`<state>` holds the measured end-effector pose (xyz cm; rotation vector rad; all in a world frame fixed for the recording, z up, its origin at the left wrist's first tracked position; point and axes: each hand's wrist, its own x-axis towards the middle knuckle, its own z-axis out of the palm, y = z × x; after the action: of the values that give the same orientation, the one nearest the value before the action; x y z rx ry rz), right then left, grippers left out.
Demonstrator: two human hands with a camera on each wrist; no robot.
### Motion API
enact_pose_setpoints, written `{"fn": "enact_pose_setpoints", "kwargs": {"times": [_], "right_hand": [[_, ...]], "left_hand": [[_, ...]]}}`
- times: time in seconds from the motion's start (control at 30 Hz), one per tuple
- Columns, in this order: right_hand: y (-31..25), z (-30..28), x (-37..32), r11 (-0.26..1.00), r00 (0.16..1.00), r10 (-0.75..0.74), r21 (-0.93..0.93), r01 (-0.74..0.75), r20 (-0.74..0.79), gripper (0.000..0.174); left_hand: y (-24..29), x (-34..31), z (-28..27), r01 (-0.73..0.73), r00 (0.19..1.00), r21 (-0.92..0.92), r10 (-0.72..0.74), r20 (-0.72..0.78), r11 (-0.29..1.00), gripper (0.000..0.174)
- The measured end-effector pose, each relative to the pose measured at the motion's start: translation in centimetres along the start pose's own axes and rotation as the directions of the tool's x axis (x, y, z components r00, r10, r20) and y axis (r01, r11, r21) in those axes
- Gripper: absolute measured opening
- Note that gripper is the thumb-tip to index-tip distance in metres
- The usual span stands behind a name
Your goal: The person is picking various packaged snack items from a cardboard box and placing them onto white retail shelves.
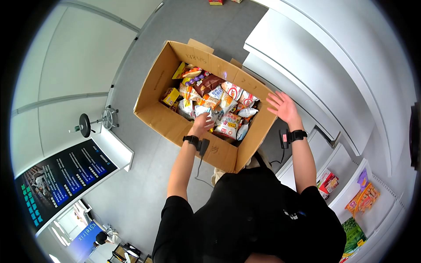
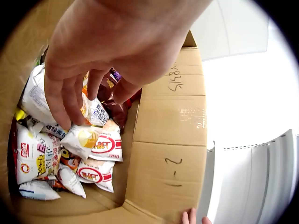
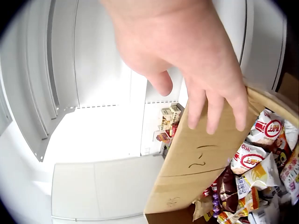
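An open cardboard box point(image 1: 151, 83) holds a heap of snack bags. My left hand point(image 1: 202, 124) reaches down into it over the bags, fingers loosely bent. In the left wrist view, a plain white bag point(image 2: 37, 95) lies beside the fingers of the left hand point(image 2: 107, 51), and a gap shows between thumb and fingertips. White-and-red chip bags point(image 2: 96, 172) and a brown bag point(image 1: 208, 84) lie close by. My right hand point(image 1: 284, 107), fingers spread, is at the box's right rim; in the right wrist view the fingers of this hand point(image 3: 187, 60) overlap the box wall.
White shelving point(image 1: 298, 57) runs along the right side, with snack packs point(image 1: 363, 198) on its lower shelves. A wheeled stool point(image 1: 109, 117) and a dark information panel point(image 1: 66, 175) stand at the left. A distant person point(image 1: 103, 239) shows at lower left.
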<state>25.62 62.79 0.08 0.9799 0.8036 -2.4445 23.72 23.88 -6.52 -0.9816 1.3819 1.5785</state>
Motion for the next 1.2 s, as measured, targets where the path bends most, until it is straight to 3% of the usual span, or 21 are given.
{"fn": "enact_pose_setpoints", "kwargs": {"times": [0.23,0.4,0.57,0.6,0.67,0.7,0.8,0.9,1.03,1.1,1.17,1.2], "right_hand": [[-0.6,0.3,0.7,0.987,0.996,0.093,-0.133,-0.094,-0.012,0.060],[0.1,0.7,2.2,0.962,0.985,0.113,-0.233,-0.140,-0.127,0.064],[-0.3,0.0,3.4,0.938,0.970,0.172,-0.272,-0.214,-0.170,0.070],[-0.4,0.3,3.1,0.934,0.968,0.163,-0.287,-0.214,-0.192,0.062],[-0.5,0.5,3.2,0.930,0.973,0.159,-0.304,-0.204,-0.168,0.069],[-0.5,0.3,3.0,0.929,0.974,0.159,-0.311,-0.202,-0.160,0.073],[-0.4,0.3,3.0,0.926,0.979,0.142,-0.330,-0.183,-0.145,0.072],[-0.5,0.4,3.0,0.920,0.978,0.142,-0.344,-0.187,-0.152,0.072],[-0.4,0.9,2.9,0.914,0.976,0.144,-0.357,-0.195,-0.165,0.071],[-0.3,0.8,2.8,0.911,0.976,0.137,-0.364,-0.192,-0.171,0.071],[-0.2,0.7,2.9,0.912,0.981,0.120,-0.372,-0.170,-0.155,0.072],[0.0,0.6,2.8,0.912,0.982,0.113,-0.376,-0.163,-0.153,0.072]], "left_hand": [[3.6,7.0,-1.0,-0.049,0.985,0.012,0.050,-0.162,0.999,0.057],[4.4,9.3,-0.9,-0.232,0.945,-0.062,0.210,-0.251,0.971,0.043],[5.1,11.5,-1.0,-0.235,0.948,-0.074,0.212,-0.238,0.969,0.042],[5.3,12.1,-1.3,-0.224,0.955,-0.082,0.203,-0.215,0.971,0.042],[5.2,13.4,-1.8,-0.193,0.960,-0.048,0.179,-0.218,0.980,0.039],[4.9,14.3,-2.1,-0.262,0.949,-0.062,0.246,-0.196,0.963,0.037],[4.7,15.4,-2.2,-0.248,0.935,-0.069,0.220,-0.278,0.966,0.036],[4.3,15.4,-2.2,-0.303,0.910,-0.039,0.277,-0.308,0.952,0.028],[2.7,17.1,-3.1,-0.497,0.786,0.143,0.514,-0.344,0.856,0.021],[3.1,16.6,-2.4,-0.433,0.803,0.189,0.473,-0.363,0.881,0.020],[3.8,15.0,-1.6,-0.350,0.907,-0.037,0.328,-0.263,0.936,0.020],[3.5,15.8,-1.6,-0.341,0.910,0.001,0.330,-0.252,0.940,0.019]]}}
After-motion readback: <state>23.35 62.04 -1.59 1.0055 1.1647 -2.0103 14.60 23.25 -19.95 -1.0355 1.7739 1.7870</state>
